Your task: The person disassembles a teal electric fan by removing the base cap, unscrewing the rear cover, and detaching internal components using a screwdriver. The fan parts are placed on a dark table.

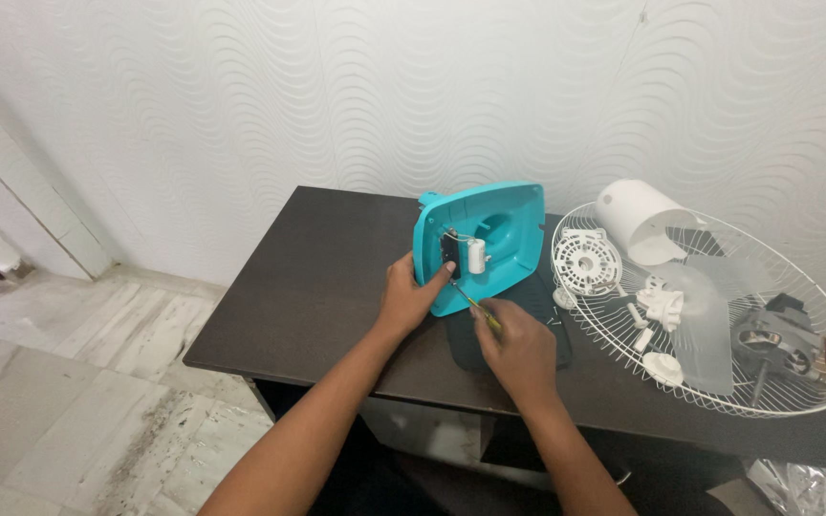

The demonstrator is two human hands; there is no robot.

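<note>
Dark wooden table (pixel 317 287) carries all; near edge, right hand (pixel 520 352) closed round thin yellow-handled screwdriver (pixel 478 311), tip aimed into teal fan base (pixel 478 244). Left hand (pixel 411 294) grips base's left rim, thumb over edge, propping it tilted, underside facing viewer. Inside: white cylinder part (pixel 476 256), small black block (pixel 449 250). Black plate (pixel 509 330) lies flat beneath. Step seems screw work on base underside; next needs tip seated square, base held steady. Farther right: white wire grille (pixel 719 382) holding clear blade (pixel 709 315), white motor cover (pixel 638 220), small white parts
</note>
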